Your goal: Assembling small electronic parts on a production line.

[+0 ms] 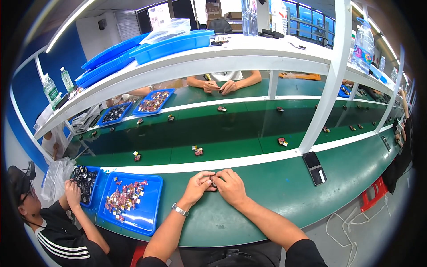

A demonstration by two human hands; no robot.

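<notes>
My left hand (198,188), with a metal watch at the wrist, and my right hand (231,187) meet over the green bench. Their fingertips close together on a small dark part (213,183); most of it is hidden by the fingers, so its exact kind does not show. To the left of my left forearm lies a blue tray (153,213), holding a heap of small red pieces with yellow and white bits (122,200).
A seated person (58,222) at left reaches to a blue tray of black parts (84,180). Beyond a white rail, small parts (198,151) sit on a green conveyor (231,138). A black phone-like device (315,168) lies right, by a white post (327,98). Another person's hands (220,86) work opposite.
</notes>
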